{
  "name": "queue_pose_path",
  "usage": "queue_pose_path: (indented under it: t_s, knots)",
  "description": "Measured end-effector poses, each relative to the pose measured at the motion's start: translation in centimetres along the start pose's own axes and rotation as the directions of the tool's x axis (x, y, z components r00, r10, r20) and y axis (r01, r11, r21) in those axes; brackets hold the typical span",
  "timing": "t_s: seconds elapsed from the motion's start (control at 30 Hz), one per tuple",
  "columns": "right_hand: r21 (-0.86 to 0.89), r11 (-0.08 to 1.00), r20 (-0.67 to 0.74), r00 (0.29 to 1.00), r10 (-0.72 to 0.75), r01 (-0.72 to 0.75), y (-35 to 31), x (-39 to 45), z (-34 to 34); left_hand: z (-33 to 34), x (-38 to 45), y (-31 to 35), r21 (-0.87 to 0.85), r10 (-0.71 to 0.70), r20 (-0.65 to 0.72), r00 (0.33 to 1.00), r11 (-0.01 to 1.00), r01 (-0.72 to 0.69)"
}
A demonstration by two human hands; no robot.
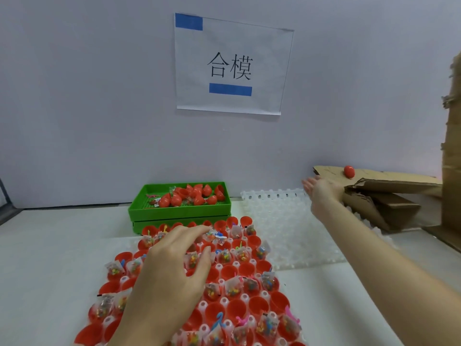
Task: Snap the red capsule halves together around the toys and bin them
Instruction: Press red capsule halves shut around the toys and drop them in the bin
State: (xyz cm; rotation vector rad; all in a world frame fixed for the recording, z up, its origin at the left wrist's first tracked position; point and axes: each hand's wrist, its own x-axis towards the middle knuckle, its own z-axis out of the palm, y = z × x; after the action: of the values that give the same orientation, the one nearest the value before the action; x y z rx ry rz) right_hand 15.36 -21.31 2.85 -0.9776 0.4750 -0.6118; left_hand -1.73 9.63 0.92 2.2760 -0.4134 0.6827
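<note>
I assess this as a small assembly or packing workstation: a printed station sign (233,64) taped to a plain partition, a white surface (50,245) carrying moulded holding trays (282,221), a green parts crate (179,211), and cardboard cartons (389,196).

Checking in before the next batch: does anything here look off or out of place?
Mostly tidy. The cardboard box at right is torn and sagging, and a closed red capsule sits on its flap beyond the open right hand, not visibly inside.
</note>
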Motion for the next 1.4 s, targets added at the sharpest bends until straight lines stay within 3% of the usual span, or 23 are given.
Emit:
queue_pose_path:
  t_s: [0.13,0.2,0.27,0.37,0.47,0.6,0.73,0.93,1.1,1.27,1.4]
  knots:
    - [-0.320,0.929,0.167,0.977,-0.136,0.184,1.3,-3.6,-1.2,-0.4,0.2,-0.2,0.011,-0.031,0.003,1.000,0.999,0.031]
    - [-0.440,0.831,0.338,0.920,-0.198,0.340,1.5,-6.1,-1.7,-0.6,0.2,-0.4,0.010,-0.075,0.020,0.997,0.997,0.075]
    - [-0.523,0.675,0.528,0.819,-0.223,0.521,2.1,-8.9,-2.1,-0.7,0.4,-0.6,-0.017,-0.107,0.042,0.993,0.994,0.108]
    - [-0.548,0.518,0.683,0.709,-0.177,0.657,3.4,-12.1,-2.8,-0.9,0.7,-1.0,-0.070,-0.166,0.052,0.985,0.983,0.169]
    - [-0.516,0.503,0.758,0.643,-0.109,0.693,4.6,-14.3,-3.7,-1.4,0.9,-1.7,-0.095,-0.213,0.043,0.976,0.972,0.216]
    - [-0.427,0.545,0.790,0.591,-0.164,0.722,5.0,-15.6,-4.4,-2.9,1.5,-3.6,-0.018,-0.250,-0.004,0.968,0.968,0.250]
    - [-0.383,0.574,0.750,0.606,-0.264,0.724,5.2,-15.9,-5.3,-4.6,1.9,-5.3,0.031,-0.311,-0.060,0.948,0.949,0.314]
    - [-0.407,0.632,0.622,0.707,-0.337,0.659,5.2,-14.7,-6.4,-6.0,2.8,-6.9,0.076,-0.394,-0.108,0.913,0.912,0.403]
    - [-0.438,0.615,0.604,0.722,-0.339,0.655,5.5,-13.9,-6.5,-4.5,5.4,-8.0,0.217,-0.463,0.051,0.885,0.870,0.442]
    - [-0.460,0.590,0.603,0.721,-0.342,0.664,5.6,-13.5,-6.9,-3.7,7.4,-9.9,0.405,-0.603,0.105,0.791,0.752,0.520]
    - [-0.469,0.596,0.584,0.735,-0.345,0.652,5.7,-13.2,-7.0,-3.5,8.3,-11.5,0.403,-0.658,0.157,0.736,0.723,0.561]
